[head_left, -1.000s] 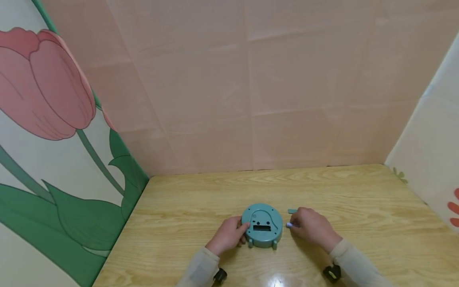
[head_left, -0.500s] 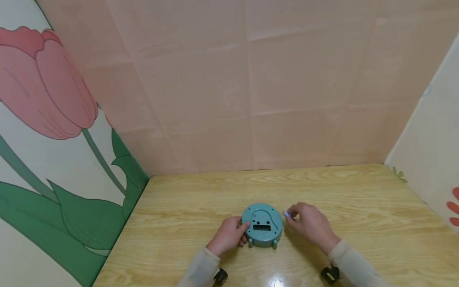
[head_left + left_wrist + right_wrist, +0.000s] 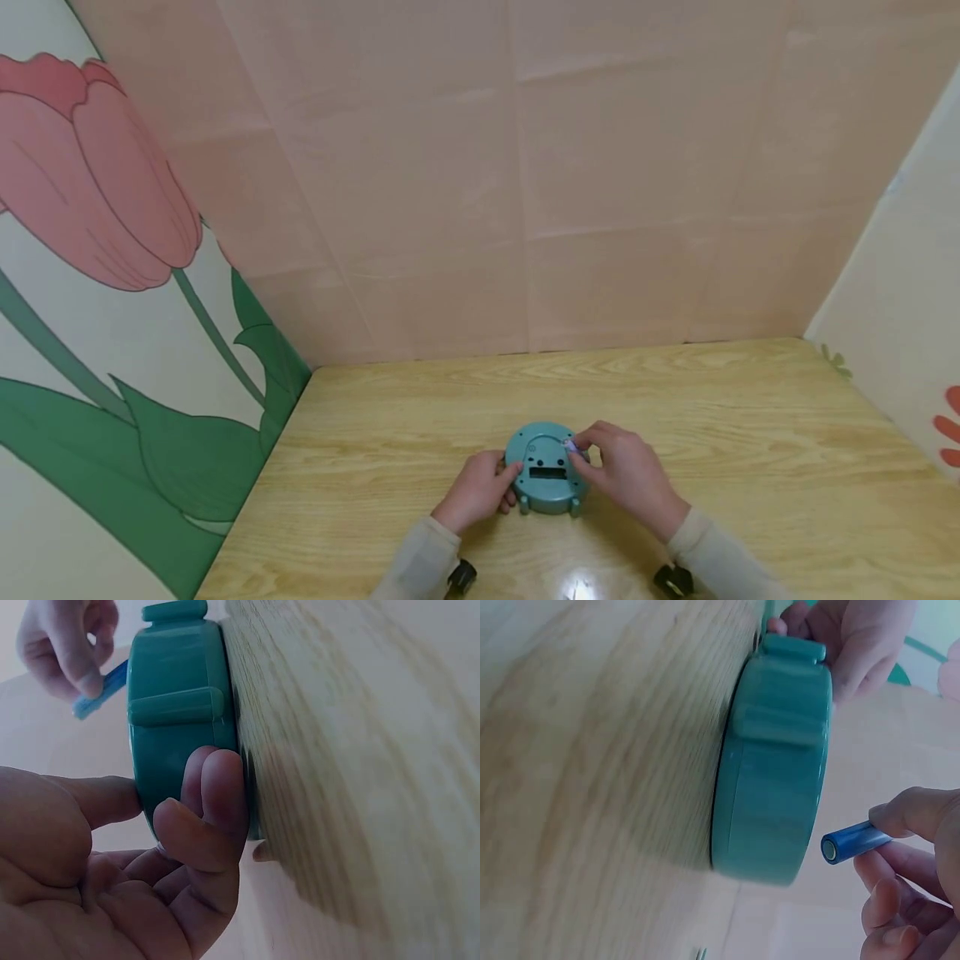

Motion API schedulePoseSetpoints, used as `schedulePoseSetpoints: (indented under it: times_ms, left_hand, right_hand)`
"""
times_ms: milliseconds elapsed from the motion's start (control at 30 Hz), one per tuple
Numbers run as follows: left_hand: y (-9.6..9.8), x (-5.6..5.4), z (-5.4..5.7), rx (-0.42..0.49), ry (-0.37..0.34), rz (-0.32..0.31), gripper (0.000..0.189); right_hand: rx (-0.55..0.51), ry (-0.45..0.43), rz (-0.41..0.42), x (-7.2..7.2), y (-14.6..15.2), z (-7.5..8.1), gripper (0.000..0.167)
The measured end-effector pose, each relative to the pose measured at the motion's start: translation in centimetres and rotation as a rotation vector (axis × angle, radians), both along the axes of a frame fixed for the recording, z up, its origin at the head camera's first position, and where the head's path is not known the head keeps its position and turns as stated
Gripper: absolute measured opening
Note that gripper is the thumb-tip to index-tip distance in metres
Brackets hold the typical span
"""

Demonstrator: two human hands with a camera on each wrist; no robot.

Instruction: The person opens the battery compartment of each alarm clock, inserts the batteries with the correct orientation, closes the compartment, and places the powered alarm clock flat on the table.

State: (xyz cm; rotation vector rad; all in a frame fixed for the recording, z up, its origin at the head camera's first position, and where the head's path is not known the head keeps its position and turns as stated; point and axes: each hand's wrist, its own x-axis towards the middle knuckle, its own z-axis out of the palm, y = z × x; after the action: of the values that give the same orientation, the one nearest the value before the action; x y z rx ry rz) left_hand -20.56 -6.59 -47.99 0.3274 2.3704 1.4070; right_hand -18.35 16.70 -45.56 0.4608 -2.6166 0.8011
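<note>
A round teal clock (image 3: 546,495) lies back up on the table, its two short feet toward me. In its back is an uncovered dark battery slot (image 3: 547,473). My left hand (image 3: 474,487) grips the clock's left edge, thumb on the back and fingers curled against the side. Between thumb and fingers, my right hand (image 3: 633,477) pinches a small blue battery (image 3: 851,841). In the head view the battery overlaps the upper right of the clock's back; the right wrist view shows it tilted and apart from the clock, one flat end bare.
The wood-grain table (image 3: 390,433) runs back to a pink sheet wall (image 3: 420,208). A tulip-print panel (image 3: 180,350) stands on the left, a pale panel (image 3: 907,333) on the right. A small teal strip (image 3: 700,954) shows at the right wrist view's bottom edge.
My right hand has lifted the battery and carried it left, from the table beside the clock to over its back. The left hand and the clock have stayed in place.
</note>
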Motion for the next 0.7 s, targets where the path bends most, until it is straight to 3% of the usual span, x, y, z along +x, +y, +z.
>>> schedulePoseSetpoints:
  times_ms: [300, 700]
  left_hand:
    - [-0.1, 0.0, -0.1, -0.015, 0.017, -0.012, 0.023]
    - [0.0, 0.0, -0.2, -0.048, 0.073, -0.017, 0.023]
  right_hand:
    - [0.001, 0.019, 0.044, 0.3, -1.6, -0.5, 0.01]
    - [0.103, 0.0, 0.041, 0.2, -2.5, -1.2, 0.01]
